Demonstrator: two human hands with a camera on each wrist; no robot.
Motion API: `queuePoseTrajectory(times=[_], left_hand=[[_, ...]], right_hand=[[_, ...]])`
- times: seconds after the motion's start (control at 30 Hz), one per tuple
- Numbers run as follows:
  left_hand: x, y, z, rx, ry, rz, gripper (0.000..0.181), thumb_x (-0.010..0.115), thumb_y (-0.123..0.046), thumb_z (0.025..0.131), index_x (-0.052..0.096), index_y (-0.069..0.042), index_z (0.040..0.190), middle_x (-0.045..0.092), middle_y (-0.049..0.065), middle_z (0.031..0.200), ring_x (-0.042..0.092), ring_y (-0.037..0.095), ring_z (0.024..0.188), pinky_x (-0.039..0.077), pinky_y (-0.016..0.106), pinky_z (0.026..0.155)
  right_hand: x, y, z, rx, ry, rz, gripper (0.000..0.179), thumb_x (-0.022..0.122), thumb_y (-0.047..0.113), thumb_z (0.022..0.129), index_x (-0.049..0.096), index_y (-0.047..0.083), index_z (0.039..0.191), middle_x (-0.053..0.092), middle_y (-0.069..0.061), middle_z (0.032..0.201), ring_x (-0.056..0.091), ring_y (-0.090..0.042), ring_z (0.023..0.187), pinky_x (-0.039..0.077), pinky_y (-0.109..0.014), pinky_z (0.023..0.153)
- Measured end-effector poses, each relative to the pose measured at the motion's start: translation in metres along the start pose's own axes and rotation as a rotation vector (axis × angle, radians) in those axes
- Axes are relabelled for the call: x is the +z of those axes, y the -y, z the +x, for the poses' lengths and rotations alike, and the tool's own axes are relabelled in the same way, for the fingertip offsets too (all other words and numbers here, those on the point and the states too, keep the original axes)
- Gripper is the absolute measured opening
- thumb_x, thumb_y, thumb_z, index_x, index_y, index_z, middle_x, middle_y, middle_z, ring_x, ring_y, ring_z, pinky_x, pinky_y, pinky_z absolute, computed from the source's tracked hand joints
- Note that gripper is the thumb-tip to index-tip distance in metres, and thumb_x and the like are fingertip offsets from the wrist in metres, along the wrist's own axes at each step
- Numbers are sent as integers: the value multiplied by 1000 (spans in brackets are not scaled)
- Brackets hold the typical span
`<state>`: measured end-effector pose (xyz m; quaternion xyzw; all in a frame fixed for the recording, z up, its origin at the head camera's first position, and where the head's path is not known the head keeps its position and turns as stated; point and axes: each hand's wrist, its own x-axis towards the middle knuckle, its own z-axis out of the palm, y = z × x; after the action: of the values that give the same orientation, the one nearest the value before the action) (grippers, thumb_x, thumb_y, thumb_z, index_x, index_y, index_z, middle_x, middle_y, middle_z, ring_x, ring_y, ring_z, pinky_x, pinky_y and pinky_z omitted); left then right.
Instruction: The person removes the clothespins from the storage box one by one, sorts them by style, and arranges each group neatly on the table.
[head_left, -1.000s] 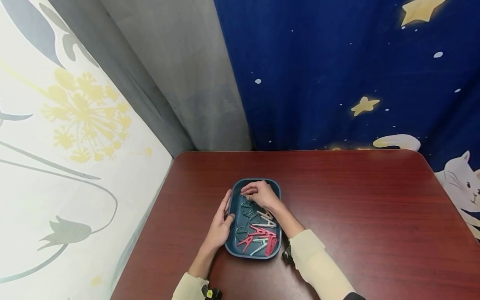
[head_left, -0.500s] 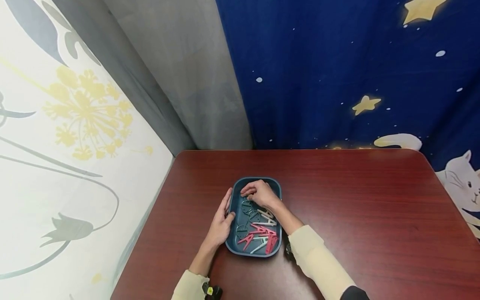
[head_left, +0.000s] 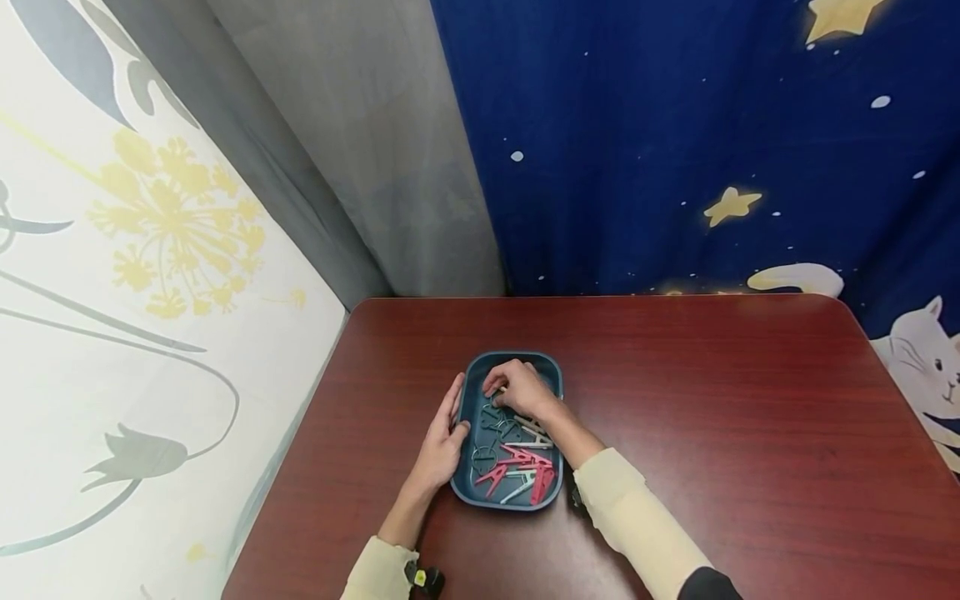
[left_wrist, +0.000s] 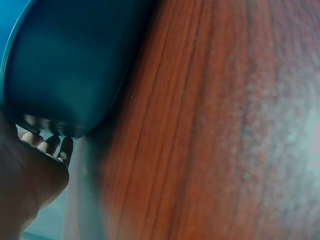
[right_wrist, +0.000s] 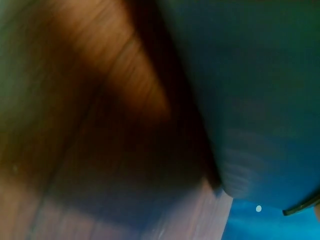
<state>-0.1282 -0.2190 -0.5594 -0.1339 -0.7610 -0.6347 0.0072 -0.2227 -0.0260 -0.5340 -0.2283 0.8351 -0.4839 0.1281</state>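
A dark blue-green tray (head_left: 504, 506) stands on the table. My left hand (head_left: 440, 450) holds its left side, fingers along the outer wall and thumb at the rim. The left wrist view shows those fingertips (left_wrist: 66, 149) against the tray's wall. Inside the far half of the tray, my right hand (head_left: 525, 392) pinches a small green ring-shaped clip, mostly hidden under its fingers. Several similar green ring-shaped clips (head_left: 483, 458) lie nearer. Pink clothespins (head_left: 527, 457), white clothespins (head_left: 516, 490) and a beige clothespin (head_left: 529, 423) are heaped at the tray's right and near side.
The reddish-brown wooden table (head_left: 697, 417) extends on both sides of the tray. Behind it hang a grey curtain (head_left: 390, 167) and a blue star-patterned curtain (head_left: 637, 167). A white patterned wall panel (head_left: 187, 333) borders the table's left edge.
The right fingers have curled in a little over the green ring-shaped clips, and the clips nearest them have shifted and tilted. The left hand has stayed on the tray.
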Motion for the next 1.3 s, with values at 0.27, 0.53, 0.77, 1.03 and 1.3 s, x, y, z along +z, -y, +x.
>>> queuePoseTrajectory(times=[0.27,0.53,0.77,1.03,1.3], left_hand=[[0,0,0,0,-2,5,83,38,19,100,16,-17,172,15,15,177,18,26,161,23,16,119],[0,1,0,0,1,-5,83,37,19,100,18,-19,171,16,12,177,18,25,161,23,18,120],[1,-2,-1,-16,-8,-7,83,37,19,101,18,-21,171,18,6,177,19,24,161,23,19,120],[1,-5,-1,-23,-15,-1,82,38,18,101,19,-20,171,21,2,176,22,23,160,24,22,121],[1,-3,-2,-31,-10,10,82,38,17,102,20,-23,171,22,1,176,24,22,160,25,29,122]], right_hand=[[-2,1,-2,-59,30,-49,19,82,-9,85,81,3,100,79,-8,93,73,-18,88,60,-37,80],[0,-3,-2,-124,7,-144,14,83,-4,87,84,9,95,79,-2,96,74,-16,90,59,-34,82],[2,-4,-2,-128,9,-163,19,83,-6,85,85,9,95,80,1,96,73,-15,90,59,-31,78],[2,-4,-1,-146,14,-202,16,82,-1,90,85,14,92,79,4,92,72,-12,89,58,-32,82],[1,-4,-3,-145,19,-87,14,76,-1,95,82,11,99,76,3,91,68,-10,84,55,-31,79]])
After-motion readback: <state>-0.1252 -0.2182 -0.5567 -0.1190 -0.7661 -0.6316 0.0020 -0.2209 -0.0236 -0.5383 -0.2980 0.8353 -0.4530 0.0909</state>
